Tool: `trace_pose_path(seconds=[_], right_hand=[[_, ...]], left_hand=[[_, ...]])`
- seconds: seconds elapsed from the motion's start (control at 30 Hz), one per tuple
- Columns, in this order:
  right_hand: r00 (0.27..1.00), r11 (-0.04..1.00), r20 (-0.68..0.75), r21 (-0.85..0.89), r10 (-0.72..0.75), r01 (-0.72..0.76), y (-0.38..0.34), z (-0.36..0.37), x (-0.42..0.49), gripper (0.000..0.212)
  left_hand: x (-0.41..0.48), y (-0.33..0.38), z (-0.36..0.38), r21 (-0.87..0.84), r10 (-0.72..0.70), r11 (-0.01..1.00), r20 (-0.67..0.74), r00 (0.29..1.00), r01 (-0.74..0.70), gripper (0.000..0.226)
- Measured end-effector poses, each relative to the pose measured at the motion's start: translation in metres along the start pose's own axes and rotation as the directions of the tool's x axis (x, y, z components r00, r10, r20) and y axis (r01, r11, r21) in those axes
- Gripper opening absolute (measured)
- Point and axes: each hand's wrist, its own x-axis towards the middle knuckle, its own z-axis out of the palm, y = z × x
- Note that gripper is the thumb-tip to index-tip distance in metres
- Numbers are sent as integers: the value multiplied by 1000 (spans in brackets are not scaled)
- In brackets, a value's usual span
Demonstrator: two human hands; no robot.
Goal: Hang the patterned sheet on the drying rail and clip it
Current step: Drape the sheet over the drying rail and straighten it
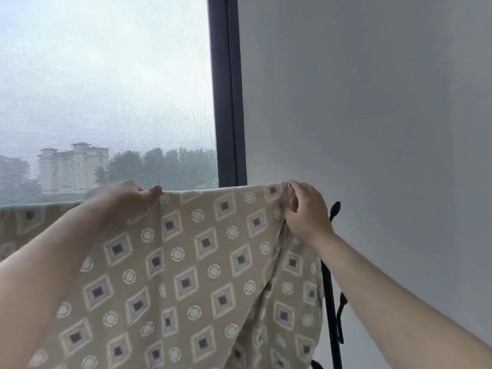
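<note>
Nearest, at 6 o'clock: patterned sheet [186, 275], draped over a hidden rail, fold running 9 to 3. Pinches the fold with left grip [125, 201]; clutches its bunched 3 o'clock end with right grip [306, 211].

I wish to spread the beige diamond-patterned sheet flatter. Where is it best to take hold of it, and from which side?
Probably the gathered right top corner of the beige diamond-patterned fabric sheet, taken from the near side with fingers over the top edge, where the right hand grips. The cloth bunches into folds there, while the stretch towards the left hand lies flat.
</note>
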Motion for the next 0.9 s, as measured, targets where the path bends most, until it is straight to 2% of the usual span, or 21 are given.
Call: trace_pose_path(seconds=[0.07,0.1,0.13,0.2,0.23,0.33,0.4,0.43,0.47,0.57,0.7,0.8,0.9], right_hand=[[983,999,-183,39,0,7,-5,3,-15,29],[969,991,-237,124,68,-39,-10,3,-24,19],[960,961,-221,253,171,-113,-16,5,-33,11],[924,798,25,496,381,-342,-26,11,-46,17],[897,715,157,554,413,-426,-27,17,-50,21],[800,410,438,695,410,-591,-35,26,-54,25],[740,174,556,742,379,-647,-41,27,-56,25],[714,80,605,741,353,-667,-44,27,-60,25],[696,28,638,730,329,-683,-45,30,-63,25],[685,39,641,720,345,-693,-46,38,-75,26],[736,123,552,762,392,-636,-50,43,-75,26],[786,263,421,779,452,-569,-58,35,-63,24],[837,467,199,753,510,-464,-65,11,-48,24]], left_hand=[[4,2,1,-9,-25,1000,18,1000,25,65],[6,3,1,-3,-34,999,23,999,34,63],[6,5,1,8,-44,999,25,999,44,62],[7,7,2,39,-68,997,33,997,67,60],[8,8,2,49,-78,996,41,996,76,59],[9,7,3,56,-99,994,42,994,97,60],[11,4,4,41,-95,995,37,995,93,61],[11,3,5,36,-93,995,40,995,91,61],[10,3,4,40,-95,995,39,995,93,60],[9,5,1,49,-111,993,58,992,109,57],[8,9,0,49,-110,993,95,989,106,60],[8,9,-1,21,-67,998,115,991,65,68],[8,5,-6,-190,37,982,199,979,2,80]])
